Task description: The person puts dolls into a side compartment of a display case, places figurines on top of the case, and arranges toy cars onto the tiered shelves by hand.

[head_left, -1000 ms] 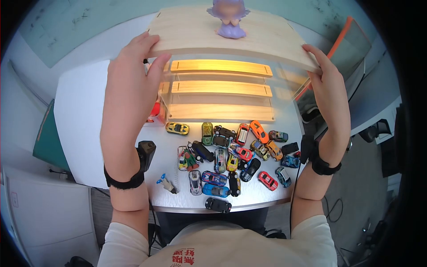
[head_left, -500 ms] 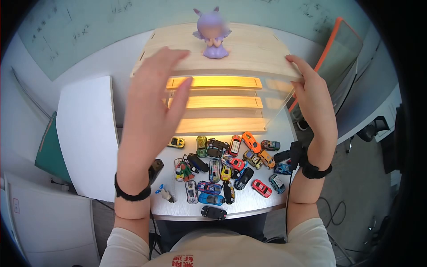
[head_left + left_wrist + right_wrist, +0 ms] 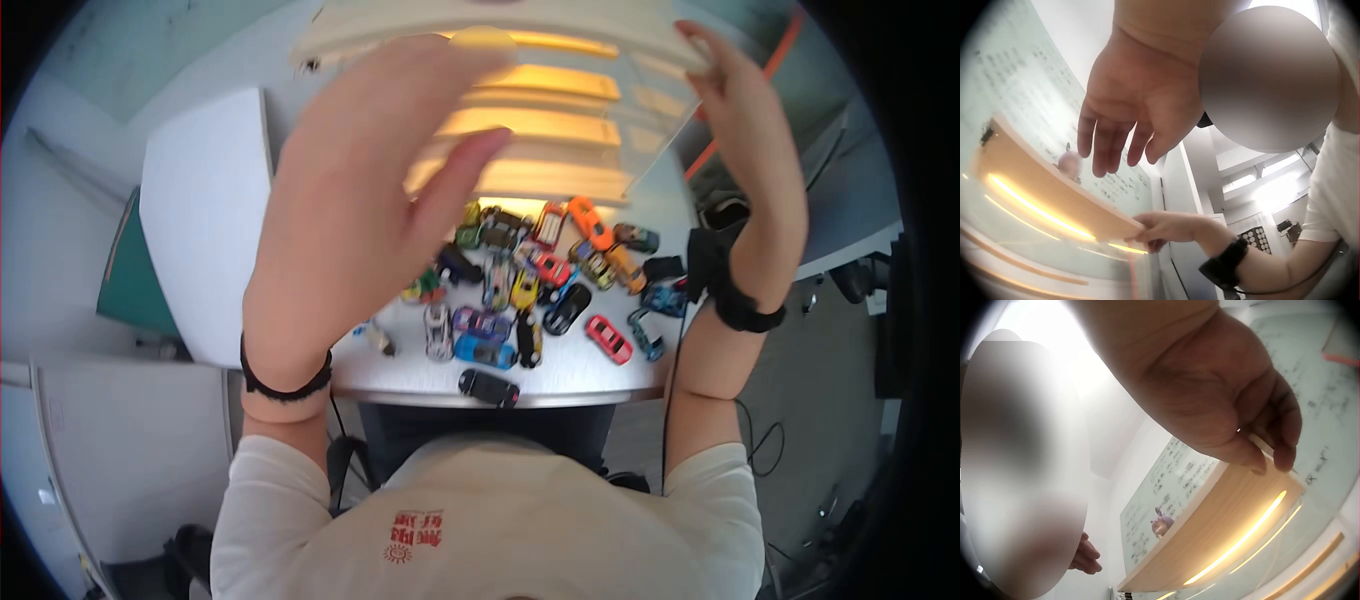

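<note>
My left hand (image 3: 350,180) is raised in front of the wooden display shelf, fingers straight and nothing in them. In the left wrist view its palm shows and its fingers hang down, apart from the shelf's pale top board (image 3: 1054,181). My right hand (image 3: 745,110) pinches the board's front right corner, thumb below and fingers above, as the right wrist view shows. A purple figurine (image 3: 1162,524) stands on the top board. Lit wooden tiers (image 3: 560,128) step down under the board, partly hidden behind my left hand.
Several toy cars (image 3: 567,308) lie crowded on the table before the shelf; a black car (image 3: 489,387) lies nearest its front edge. A small figure (image 3: 378,338) lies to their left. A white panel (image 3: 205,220) stands at left. Clear side panels (image 3: 655,130) support the board.
My left hand has let go of the board's left side and moved rightward and up across the shelf. My right hand stays on the right corner. The head view has tilted down.
</note>
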`<move>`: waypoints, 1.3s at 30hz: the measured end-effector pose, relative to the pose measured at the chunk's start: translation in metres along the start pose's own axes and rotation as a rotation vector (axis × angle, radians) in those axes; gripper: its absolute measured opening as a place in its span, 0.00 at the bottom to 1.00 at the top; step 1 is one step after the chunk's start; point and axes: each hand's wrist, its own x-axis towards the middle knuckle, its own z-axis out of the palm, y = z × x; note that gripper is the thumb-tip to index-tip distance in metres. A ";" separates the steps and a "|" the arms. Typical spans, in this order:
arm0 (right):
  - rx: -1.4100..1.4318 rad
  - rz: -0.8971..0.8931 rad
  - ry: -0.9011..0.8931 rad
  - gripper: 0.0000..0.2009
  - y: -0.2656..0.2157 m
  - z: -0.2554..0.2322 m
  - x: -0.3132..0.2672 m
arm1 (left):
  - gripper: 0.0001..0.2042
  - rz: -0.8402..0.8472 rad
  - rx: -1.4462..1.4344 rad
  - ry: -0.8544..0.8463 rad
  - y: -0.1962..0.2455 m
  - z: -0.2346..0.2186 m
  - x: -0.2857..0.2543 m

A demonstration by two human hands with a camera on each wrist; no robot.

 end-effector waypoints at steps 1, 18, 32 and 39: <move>-0.149 -0.024 0.062 0.22 -0.044 -0.008 -0.011 | 0.18 0.028 -0.073 -0.075 0.007 -0.001 -0.006; 0.098 -0.003 0.005 0.25 0.002 -0.001 -0.005 | 0.22 -0.670 0.079 -0.686 0.002 -0.010 -0.148; 0.042 -0.010 -0.023 0.27 -0.016 -0.009 -0.009 | 0.22 -0.659 -0.044 -0.797 0.003 -0.017 -0.167; 0.030 -0.083 0.006 0.24 -0.019 -0.012 -0.014 | 0.17 -0.659 -0.096 -0.724 -0.003 -0.021 -0.173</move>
